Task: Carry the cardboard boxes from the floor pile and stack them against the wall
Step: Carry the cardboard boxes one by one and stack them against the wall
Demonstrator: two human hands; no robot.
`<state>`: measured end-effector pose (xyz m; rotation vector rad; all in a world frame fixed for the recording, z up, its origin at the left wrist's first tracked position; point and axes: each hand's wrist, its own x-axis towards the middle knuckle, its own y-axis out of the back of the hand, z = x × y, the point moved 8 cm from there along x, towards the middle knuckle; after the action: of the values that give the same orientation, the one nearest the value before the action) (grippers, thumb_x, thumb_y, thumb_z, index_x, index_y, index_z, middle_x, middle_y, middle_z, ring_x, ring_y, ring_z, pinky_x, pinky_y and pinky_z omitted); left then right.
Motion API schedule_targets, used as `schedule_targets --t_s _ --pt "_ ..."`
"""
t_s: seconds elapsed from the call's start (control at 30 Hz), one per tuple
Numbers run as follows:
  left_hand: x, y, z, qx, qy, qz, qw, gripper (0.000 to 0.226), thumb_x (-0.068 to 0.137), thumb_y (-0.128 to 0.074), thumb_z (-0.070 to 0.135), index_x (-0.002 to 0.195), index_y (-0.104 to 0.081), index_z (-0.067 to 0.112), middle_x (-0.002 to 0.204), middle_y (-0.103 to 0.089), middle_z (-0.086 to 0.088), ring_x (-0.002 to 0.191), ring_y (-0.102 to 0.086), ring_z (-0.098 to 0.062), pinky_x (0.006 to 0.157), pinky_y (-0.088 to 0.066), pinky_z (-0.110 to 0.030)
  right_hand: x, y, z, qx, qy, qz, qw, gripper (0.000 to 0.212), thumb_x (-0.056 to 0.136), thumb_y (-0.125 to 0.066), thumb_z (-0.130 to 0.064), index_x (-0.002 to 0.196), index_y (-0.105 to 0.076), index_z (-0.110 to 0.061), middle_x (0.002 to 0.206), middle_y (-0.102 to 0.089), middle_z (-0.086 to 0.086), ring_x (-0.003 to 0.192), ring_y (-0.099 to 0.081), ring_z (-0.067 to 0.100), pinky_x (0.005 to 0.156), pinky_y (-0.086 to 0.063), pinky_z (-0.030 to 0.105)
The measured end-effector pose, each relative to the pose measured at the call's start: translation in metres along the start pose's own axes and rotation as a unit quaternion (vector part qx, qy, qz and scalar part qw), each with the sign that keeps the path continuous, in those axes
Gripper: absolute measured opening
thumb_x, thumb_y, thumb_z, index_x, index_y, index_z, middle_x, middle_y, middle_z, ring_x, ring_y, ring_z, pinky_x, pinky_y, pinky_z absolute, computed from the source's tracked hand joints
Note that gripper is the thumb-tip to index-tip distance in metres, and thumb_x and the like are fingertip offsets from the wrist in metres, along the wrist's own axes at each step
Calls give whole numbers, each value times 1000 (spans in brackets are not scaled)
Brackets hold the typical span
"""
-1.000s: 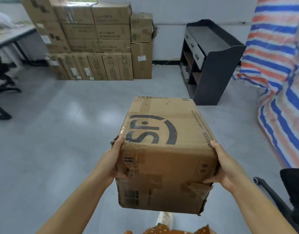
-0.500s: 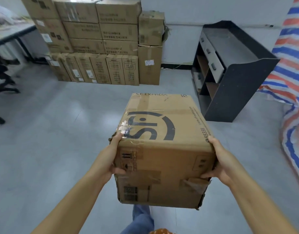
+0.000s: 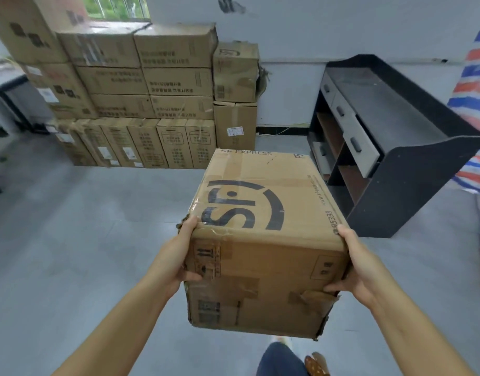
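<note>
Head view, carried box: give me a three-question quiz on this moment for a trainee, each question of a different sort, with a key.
1. True or false: the SF Express box rests on the floor.
2. Multiple choice: what stands right of the box stack along the wall? A) a dark shelf unit B) a ladder C) a trolley
3. Fill in: the left hand and right hand grip the box at its two ____.

Key
1. False: both hands hold it up, clear of the floor.
2. A, the dark shelf unit.
3. Sides, with a thumb on the near face at each side.
</note>
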<state>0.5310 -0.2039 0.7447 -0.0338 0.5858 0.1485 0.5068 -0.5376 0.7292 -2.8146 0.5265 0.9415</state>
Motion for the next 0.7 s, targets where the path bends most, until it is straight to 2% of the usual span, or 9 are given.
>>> schedule_targets --t_s 0.13,0.23,0.37,0.47,0.57,0.7 --pt "75 -31 43 -1 -1 10 1000 42 79 -54 69 96 -68 32 94 -71 -3 92 -61 -21 63 -58 -54 75 -15 -51 -8 6 -4 1000 19 90 -49 -55 100 -57 -41 108 -61 1 93 -57 25 71 -54 61" --pt "130 -60 74 -9 -6 19 1000 42 80 -53 69 97 -66 32 90 -72 -3 90 -61 -21 61 -59 -53 137 -25 -96 -10 12 -14 1000 24 90 -50 -56 106 -58 -39 109 -62 1 96 -58 26 74 -53 63" --pt "199 -96 128 -22 -11 26 999 43 79 -53 69 97 -68 32 73 -74 2 90 -62 -24 63 -58 -56 215 -42 -167 -18 11 -24 999 32 90 -49 -56 116 -55 -39 112 -61 3 99 -57 29 77 -51 64" --pt "246 -116 171 -40 -25 42 998 42 81 -51 68 98 -68 33 77 -74 2 93 -63 -23 66 -58 -57 265 -61 -223 -25 24 -38 999 24 90 -49 -55 106 -58 -39 113 -62 3 98 -57 28 79 -51 64" --pt "284 -131 205 -54 -45 51 996 45 80 -50 69 96 -71 33 82 -75 5 91 -66 -19 67 -59 -52 308 -77 -274 -38 43 -47 997 18 91 -49 -54 98 -58 -41 112 -62 0 98 -57 26 80 -51 63" --pt "340 -141 261 -84 -87 60 991 42 77 -53 69 92 -72 34 87 -75 6 78 -71 -11 66 -59 -51 362 -113 -345 -44 91 -67 993 23 92 -47 -52 107 -60 -41 114 -63 -1 102 -58 25 81 -51 62"
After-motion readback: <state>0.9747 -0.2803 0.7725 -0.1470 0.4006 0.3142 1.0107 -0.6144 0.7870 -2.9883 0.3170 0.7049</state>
